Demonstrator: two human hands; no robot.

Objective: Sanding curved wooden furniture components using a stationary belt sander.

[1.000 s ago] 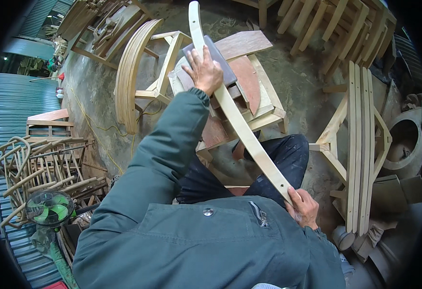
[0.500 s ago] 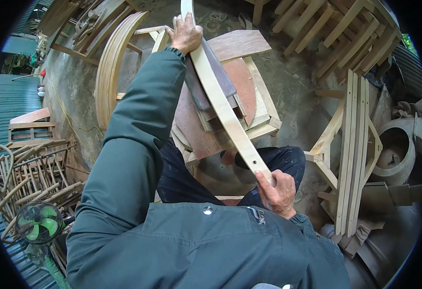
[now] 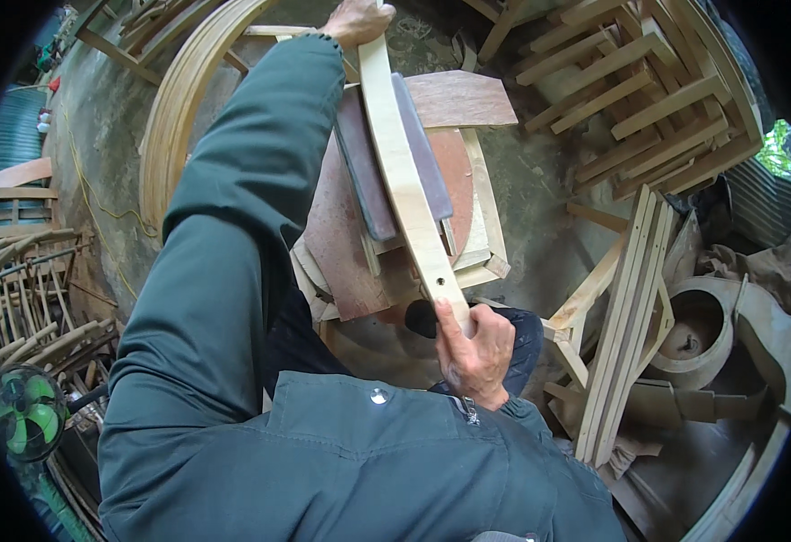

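A long curved pale wooden slat (image 3: pixel 406 185) runs from the top of the view down to my lap. My left hand (image 3: pixel 358 18) grips its far upper end, arm stretched out in a dark green sleeve. My right hand (image 3: pixel 473 348) is closed on its near lower end, thumb pressed along the wood next to a small hole. Under the slat lies a dark grey flat block (image 3: pixel 368 176) on a reddish-brown board (image 3: pixel 346 244), which rests on a low wooden frame (image 3: pixel 486 248).
Bent wooden hoops (image 3: pixel 174 117) lean at the upper left. Stacked wooden chair frames (image 3: pixel 648 99) fill the upper right, and long slats (image 3: pixel 626 316) lean at the right beside a round wooden form (image 3: pixel 698 334). A green fan (image 3: pixel 25 411) sits lower left among rattan pieces (image 3: pixel 25 298).
My left hand has slid up the slat from its middle to its far end. The slat has swung more upright, and my right hand has come closer to my body.
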